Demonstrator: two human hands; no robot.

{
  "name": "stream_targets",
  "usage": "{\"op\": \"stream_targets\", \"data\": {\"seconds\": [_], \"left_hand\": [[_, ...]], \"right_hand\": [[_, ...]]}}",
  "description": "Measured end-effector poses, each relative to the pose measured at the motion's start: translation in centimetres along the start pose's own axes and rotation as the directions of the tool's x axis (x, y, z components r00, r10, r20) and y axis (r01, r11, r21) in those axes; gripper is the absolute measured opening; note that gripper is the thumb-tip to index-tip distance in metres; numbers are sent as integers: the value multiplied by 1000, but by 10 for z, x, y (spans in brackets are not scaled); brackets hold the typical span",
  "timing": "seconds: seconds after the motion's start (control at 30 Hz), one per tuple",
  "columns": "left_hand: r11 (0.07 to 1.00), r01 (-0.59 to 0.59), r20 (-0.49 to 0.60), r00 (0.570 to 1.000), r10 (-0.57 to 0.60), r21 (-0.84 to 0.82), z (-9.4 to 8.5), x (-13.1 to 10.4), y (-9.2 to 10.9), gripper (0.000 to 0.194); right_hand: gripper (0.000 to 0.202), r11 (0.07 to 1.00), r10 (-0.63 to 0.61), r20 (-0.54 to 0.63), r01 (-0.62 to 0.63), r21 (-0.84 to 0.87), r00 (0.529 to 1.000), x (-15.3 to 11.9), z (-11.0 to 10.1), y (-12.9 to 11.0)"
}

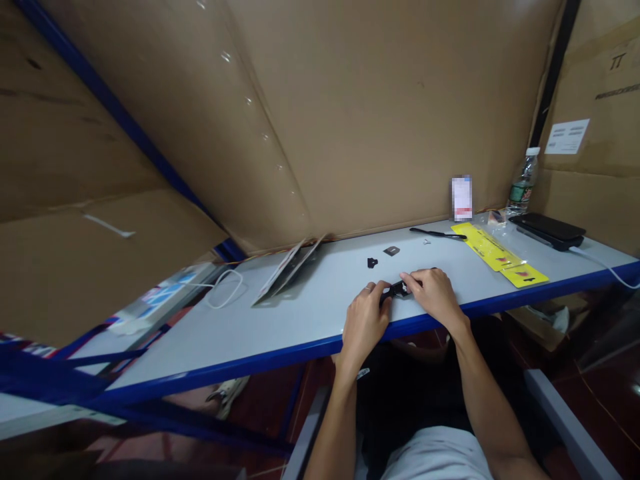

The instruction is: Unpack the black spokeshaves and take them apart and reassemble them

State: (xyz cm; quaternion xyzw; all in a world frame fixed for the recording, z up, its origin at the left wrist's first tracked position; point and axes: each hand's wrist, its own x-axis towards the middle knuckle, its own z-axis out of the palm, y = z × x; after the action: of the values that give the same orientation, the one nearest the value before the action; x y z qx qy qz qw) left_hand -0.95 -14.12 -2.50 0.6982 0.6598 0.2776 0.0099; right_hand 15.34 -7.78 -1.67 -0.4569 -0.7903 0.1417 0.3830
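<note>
My left hand (367,312) closes its fingers round one end of a dark, slim tool (399,289) near the front of the table. On the tool's other end, my right hand (434,293) grips with the thumb pressed along its top. A black part with some metal shows between the hands; the rest is covered by my fingers, so its exact kind cannot be made out. Just beyond lie a small black piece (373,263) and a flat grey metal plate (392,251) with a slot. Farther right are a small silvery piece (427,241) and a long black handle-like part (437,233).
Yellow packaging (493,250) with clear plastic lies to the right. Behind it stand a phone (461,198) and a water bottle (523,183), beside a black device (549,230) with a white cable. Leaning flat sheets (285,277) and a white cable (220,298) are leftward. Cardboard walls surround the table (225,347).
</note>
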Motion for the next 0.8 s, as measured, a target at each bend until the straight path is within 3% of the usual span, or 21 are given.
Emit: {"op": "stream_targets", "data": {"seconds": [0.1,0.2,0.6,0.8], "left_hand": [[1000,6,5,1000,-6,11,-1,0,1,25],[1000,-1,9,1000,1,17,-1,0,0,24],[1000,16,23,1000,-16,22,-1,0,1,28],[1000,19,19,1000,-19,24,-1,0,1,27]], "right_hand": [[50,990,-85,60,78,120,995,-1,-1,0],[47,986,-123,86,112,122,989,-1,-2,-1],[45,985,-9,49,17,-172,999,-2,-4,-9],[46,995,-30,68,37,-98,997,-2,-5,-6]]}}
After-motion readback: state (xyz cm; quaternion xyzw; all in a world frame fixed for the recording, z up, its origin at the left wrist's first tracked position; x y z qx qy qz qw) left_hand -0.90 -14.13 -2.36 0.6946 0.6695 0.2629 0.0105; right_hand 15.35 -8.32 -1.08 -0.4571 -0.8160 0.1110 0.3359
